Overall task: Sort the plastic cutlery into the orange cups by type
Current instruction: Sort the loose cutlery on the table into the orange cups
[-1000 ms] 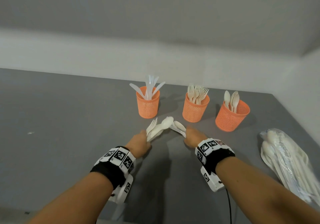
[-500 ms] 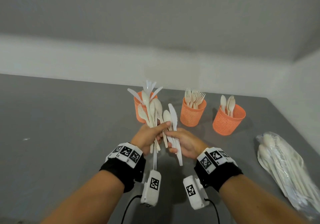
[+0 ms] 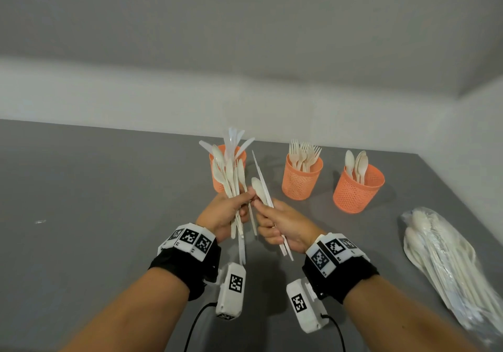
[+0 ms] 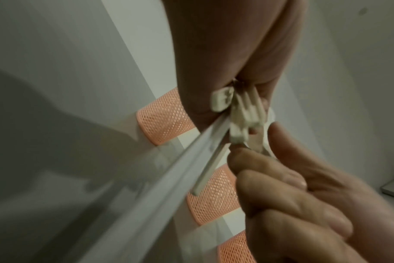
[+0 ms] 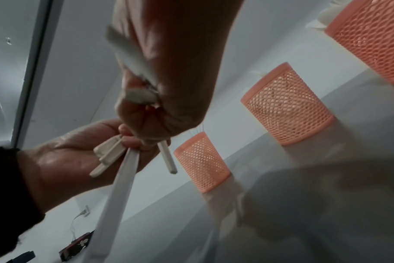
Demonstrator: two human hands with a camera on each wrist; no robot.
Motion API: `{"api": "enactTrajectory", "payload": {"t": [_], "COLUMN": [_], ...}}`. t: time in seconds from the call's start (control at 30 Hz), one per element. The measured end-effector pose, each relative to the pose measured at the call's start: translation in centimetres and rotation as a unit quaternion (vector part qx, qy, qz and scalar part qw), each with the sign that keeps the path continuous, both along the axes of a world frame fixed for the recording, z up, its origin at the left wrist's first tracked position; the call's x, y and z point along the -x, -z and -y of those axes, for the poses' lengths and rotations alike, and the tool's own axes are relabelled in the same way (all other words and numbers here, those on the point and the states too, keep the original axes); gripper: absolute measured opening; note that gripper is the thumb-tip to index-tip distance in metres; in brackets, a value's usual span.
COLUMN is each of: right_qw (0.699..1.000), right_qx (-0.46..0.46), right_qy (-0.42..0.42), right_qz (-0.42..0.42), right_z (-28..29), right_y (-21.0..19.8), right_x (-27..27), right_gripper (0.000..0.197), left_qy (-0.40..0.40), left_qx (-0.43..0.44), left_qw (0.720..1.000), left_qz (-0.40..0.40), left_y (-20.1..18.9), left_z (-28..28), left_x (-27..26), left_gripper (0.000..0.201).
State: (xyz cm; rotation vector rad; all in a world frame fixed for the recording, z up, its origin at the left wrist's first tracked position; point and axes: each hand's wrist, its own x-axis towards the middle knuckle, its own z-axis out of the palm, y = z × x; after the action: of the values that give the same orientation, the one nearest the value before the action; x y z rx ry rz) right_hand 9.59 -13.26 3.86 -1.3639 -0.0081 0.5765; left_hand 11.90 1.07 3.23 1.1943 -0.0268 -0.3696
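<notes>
Three orange mesh cups stand in a row on the grey table [image 3: 81,215]. The left cup [image 3: 216,185] holds knives, the middle cup [image 3: 300,181] forks, the right cup [image 3: 358,192] spoons. My left hand [image 3: 245,198] grips an upright mixed bundle of cutlery [image 3: 231,174] in front of the left cup. Just right of it, my right hand [image 3: 261,207] pinches a knife [image 3: 261,173] and a spoon [image 3: 257,187]. The wrist views show the handle ends [image 4: 243,113] [image 5: 110,156] sticking out below both fists.
A clear plastic bag of more cutlery [image 3: 446,259] lies at the table's right edge. White walls close the table's far side and right corner. Cables hang from both wrist cameras. Bare grey table stretches to the left.
Both hands lifted the cutlery off the table and turned it upright. Since half a second ago the right hand drew a knife and spoon slightly rightward from the bundle.
</notes>
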Motion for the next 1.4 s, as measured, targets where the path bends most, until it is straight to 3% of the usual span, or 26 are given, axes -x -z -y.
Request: {"api": "enactTrajectory", "payload": {"t": [0.4,0.57,0.8,0.9,1.03,1.13,1.2,1.27,1.4], "right_qw": [0.992,0.992,0.983,0.964,0.95,0.955,0.939,0.919,0.957], "right_qx": [0.12,0.117,0.166,0.227,0.247,0.226,0.268,0.311,0.238], "right_qy": [-0.041,-0.045,-0.031,-0.028,-0.013,0.026,0.037,0.033,-0.01], "right_qz": [0.014,0.01,0.076,0.135,0.19,0.193,0.215,0.239,0.166], "right_z": [0.6,1.0,1.1,1.0,1.1,1.3,1.5,1.4,0.3], "right_y": [-1.5,-1.8,-1.8,-1.7,-1.2,-0.6,-0.3,0.1,0.7], "right_x": [-0.2,-0.6,-0.4,-0.5,-0.7,-0.8,-0.7,-0.7,-0.5], "right_gripper": [0.046,0.051,0.05,0.044,0.038,0.031,0.028,0.023,0.018], "left_qy": [0.001,0.005,-0.01,-0.036,-0.064,-0.092,-0.101,-0.108,-0.107], "left_qx": [-0.028,-0.051,-0.068,-0.031,0.041,0.107,0.157,0.188,0.193], "left_qw": [1.0,0.999,0.998,0.999,0.994,0.984,0.974,0.967,0.967], "left_qz": [-0.008,-0.003,-0.012,-0.025,-0.072,-0.106,-0.128,-0.131,-0.124], "left_y": [0.2,0.1,-0.3,-0.6,-0.9,-1.0,-1.0,-1.2,-1.1], "left_z": [0.7,0.9,1.1,1.1,0.8,0.4,0.1,0.0,-0.1], "left_x": [0.1,0.0,-0.3,-0.6,-1.4,-1.9,-2.2,-2.3,-2.3], "left_gripper": [0.016,0.012,0.011,0.009,0.035,0.028,0.014,0.019,0.016]}}
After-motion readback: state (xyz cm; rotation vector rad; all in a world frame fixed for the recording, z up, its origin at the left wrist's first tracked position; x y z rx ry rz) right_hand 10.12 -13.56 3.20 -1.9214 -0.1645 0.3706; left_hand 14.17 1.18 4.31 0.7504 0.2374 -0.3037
